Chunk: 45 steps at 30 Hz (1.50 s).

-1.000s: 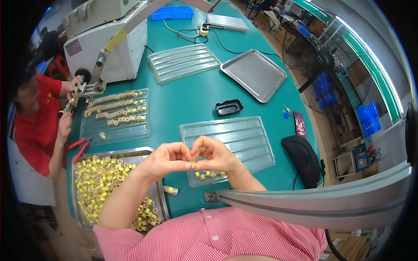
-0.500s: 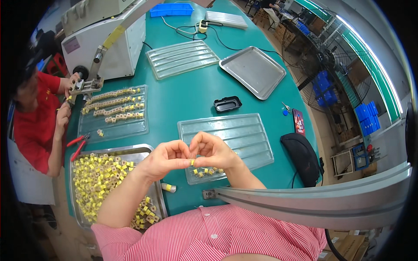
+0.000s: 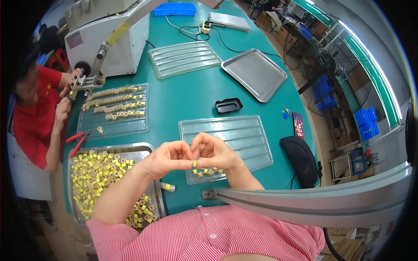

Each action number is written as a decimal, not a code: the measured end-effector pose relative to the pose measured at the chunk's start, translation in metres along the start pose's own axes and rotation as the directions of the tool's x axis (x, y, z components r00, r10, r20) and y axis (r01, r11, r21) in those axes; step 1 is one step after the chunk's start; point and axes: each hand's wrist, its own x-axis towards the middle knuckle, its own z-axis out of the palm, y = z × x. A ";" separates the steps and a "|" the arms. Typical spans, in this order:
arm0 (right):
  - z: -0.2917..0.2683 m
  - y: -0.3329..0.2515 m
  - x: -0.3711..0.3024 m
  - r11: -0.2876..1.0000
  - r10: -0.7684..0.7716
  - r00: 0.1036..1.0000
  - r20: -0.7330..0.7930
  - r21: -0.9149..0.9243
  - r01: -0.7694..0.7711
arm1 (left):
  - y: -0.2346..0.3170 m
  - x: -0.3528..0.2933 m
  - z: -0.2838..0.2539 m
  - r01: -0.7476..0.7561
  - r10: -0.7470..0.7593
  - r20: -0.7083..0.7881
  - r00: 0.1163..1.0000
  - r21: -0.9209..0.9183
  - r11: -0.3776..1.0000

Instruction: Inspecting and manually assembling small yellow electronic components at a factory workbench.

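My left hand (image 3: 167,159) and my right hand (image 3: 214,153) meet in front of me, fingertips pinched together. Between the two thumbs shows a small yellow-taped coil (image 3: 194,164), mostly covered by the fingers. Thin wires seem to rise from it, too fine to make out well. Under my right hand, a clear ribbed plastic tray (image 3: 235,135) holds several similar coils (image 3: 208,171) along its near edge. Left of my left forearm, a metal tray (image 3: 146,148) carries a heap of the same yellow and tan coils (image 3: 98,174).
A co-worker in a red sleeve (image 3: 41,113) handles a part at a white machine (image 3: 104,48) on the left. Red-handled pliers (image 3: 77,142), a black tray (image 3: 228,105), a bare metal tray (image 3: 257,74) and a black case (image 3: 299,161) lie around. A metal rail (image 3: 313,202) crosses the near right.
Both hands keep their pinch on the small coil, with only slight finger movement. The whole view has shifted a little. The co-worker's hands have moved slightly at the machine.
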 end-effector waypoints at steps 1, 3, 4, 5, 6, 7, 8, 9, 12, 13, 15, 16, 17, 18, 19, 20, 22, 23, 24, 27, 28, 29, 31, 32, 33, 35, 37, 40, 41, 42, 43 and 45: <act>0.000 -0.001 0.000 1.000 0.001 1.000 0.002 0.000 -0.001 | -0.001 0.000 0.000 -0.009 0.009 -0.001 1.000 -0.009 1.000; 0.000 -0.003 -0.001 0.999 0.012 1.000 -0.002 -0.042 -0.012 | -0.002 0.001 0.002 -0.004 0.004 -0.004 1.000 -0.012 1.000; 0.000 -0.004 -0.002 0.999 0.013 1.000 -0.003 -0.042 -0.013 | -0.002 0.002 0.003 0.000 -0.001 -0.009 1.000 -0.012 1.000; 0.001 -0.002 0.000 0.999 0.015 1.000 -0.004 -0.035 -0.015 | -0.002 0.001 0.002 -0.003 0.003 -0.008 1.000 -0.020 1.000; 0.002 -0.001 0.001 0.999 0.018 1.000 -0.005 -0.028 -0.018 | -0.002 0.000 0.000 0.009 -0.009 -0.006 1.000 -0.021 1.000; 0.002 0.000 0.003 0.999 0.026 1.000 -0.006 -0.031 -0.027 | -0.002 -0.001 -0.002 0.021 -0.021 -0.003 1.000 -0.023 1.000; 0.002 0.000 0.002 0.999 0.027 1.000 0.002 -0.026 -0.027 | -0.002 -0.001 -0.002 0.020 -0.020 -0.007 1.000 -0.023 1.000; 0.003 -0.001 0.002 0.999 0.029 1.000 0.009 -0.022 -0.029 | -0.004 -0.001 -0.002 0.023 -0.023 -0.004 1.000 -0.020 1.000; 0.001 0.001 0.002 1.000 0.025 0.999 0.021 -0.011 -0.025 | -0.003 -0.001 -0.002 0.026 -0.026 0.007 1.000 -0.018 0.999; 0.001 0.001 0.002 1.000 0.029 0.999 0.024 -0.013 -0.028 | -0.003 0.000 -0.002 0.030 -0.030 0.018 0.999 -0.017 0.999; 0.001 0.001 0.001 0.999 0.011 1.000 0.005 -0.033 -0.011 | -0.002 0.001 -0.002 0.027 -0.027 0.016 1.000 -0.007 1.000; 0.001 0.001 0.002 0.999 0.014 1.000 0.008 -0.034 -0.014 | -0.002 0.001 -0.002 0.029 -0.029 0.015 0.999 0.006 1.000; 0.002 0.002 0.002 0.999 0.013 1.000 -0.007 -0.041 -0.013 | -0.002 0.000 -0.003 0.027 -0.027 0.014 1.000 0.006 1.000; 0.002 0.002 0.002 0.999 0.011 1.000 -0.022 -0.048 -0.012 | -0.002 0.000 -0.003 0.020 -0.020 0.010 1.000 0.014 1.000; 0.002 0.003 0.002 0.999 0.011 1.000 -0.019 -0.047 -0.012 | -0.002 -0.001 -0.004 0.014 -0.014 0.006 1.000 0.023 1.000; 0.001 0.002 0.002 0.999 0.018 1.000 -0.022 -0.030 -0.018 | -0.001 0.000 -0.003 0.013 -0.014 0.009 1.000 0.024 1.000; 0.000 0.001 0.002 1.000 0.021 0.999 -0.026 -0.013 -0.021 | 0.004 -0.002 0.002 -0.004 0.011 -0.078 0.997 0.088 0.996; -0.001 0.001 0.001 1.000 0.012 0.998 -0.055 -0.021 -0.013 | 0.008 -0.003 0.007 -0.003 0.010 -0.074 0.997 0.092 0.996; -0.002 0.000 0.001 1.000 0.003 0.996 -0.084 -0.029 -0.005 | 0.011 -0.005 0.012 -0.064 0.084 -0.131 0.988 0.148 0.987; 0.001 -0.003 0.002 0.999 -0.008 0.993 -0.121 -0.039 0.003 | 0.004 -0.009 0.020 -0.247 0.377 -0.197 0.905 0.478 0.843; 0.001 -0.002 0.002 0.999 -0.011 0.992 -0.125 -0.040 0.007 | 0.003 -0.009 0.021 -0.322 0.578 -0.150 0.802 0.707 0.629; -0.001 0.001 0.002 0.999 -0.026 0.992 -0.123 -0.035 0.022 | 0.005 -0.010 0.023 -0.321 0.576 -0.148 0.804 0.707 0.630; -0.003 0.003 0.001 0.999 -0.043 0.991 -0.124 -0.030 0.039 | 0.012 -0.011 0.029 -0.403 0.740 0.121 0.661 0.890 0.214; -0.003 0.002 0.001 0.999 -0.035 0.993 -0.114 -0.043 0.030 | 0.011 -0.011 0.029 -0.401 0.740 0.121 0.662 0.891 0.214; -0.003 0.001 0.001 0.998 -0.027 0.994 -0.104 -0.056 0.021 | 0.010 -0.011 0.030 -0.389 0.760 0.143 0.634 0.909 0.153; -0.002 0.001 0.001 0.999 -0.019 0.995 -0.098 -0.044 0.015 | 0.008 -0.011 0.030 -0.373 0.778 0.169 0.605 0.923 0.090; -0.002 0.000 0.001 0.999 -0.013 0.996 -0.092 -0.033 0.010 | 0.008 -0.010 0.030 -0.399 0.789 0.246 0.564 0.917 0.000; -0.003 0.003 0.002 0.997 -0.046 0.996 -0.082 -0.061 0.041 | 0.009 -0.010 0.030 -0.393 0.791 0.284 0.542 0.918 -0.061; -0.003 0.003 0.002 0.997 -0.046 0.996 -0.081 -0.064 0.041 | 0.009 -0.010 0.029 -0.393 0.791 0.285 0.542 0.918 -0.062; -0.004 0.003 0.002 0.997 -0.045 0.996 -0.080 -0.066 0.040 | 0.009 -0.009 0.029 -0.398 0.792 0.307 0.527 0.913 -0.089; -0.004 0.002 0.002 0.997 -0.046 0.996 -0.080 -0.067 0.041 | 0.009 -0.009 0.028 -0.402 0.793 0.329 0.513 0.908 -0.117; -0.005 0.000 0.000 0.995 -0.035 0.996 -0.080 -0.092 0.028 | 0.011 -0.008 0.029 -0.407 0.781 0.348 0.518 0.904 -0.134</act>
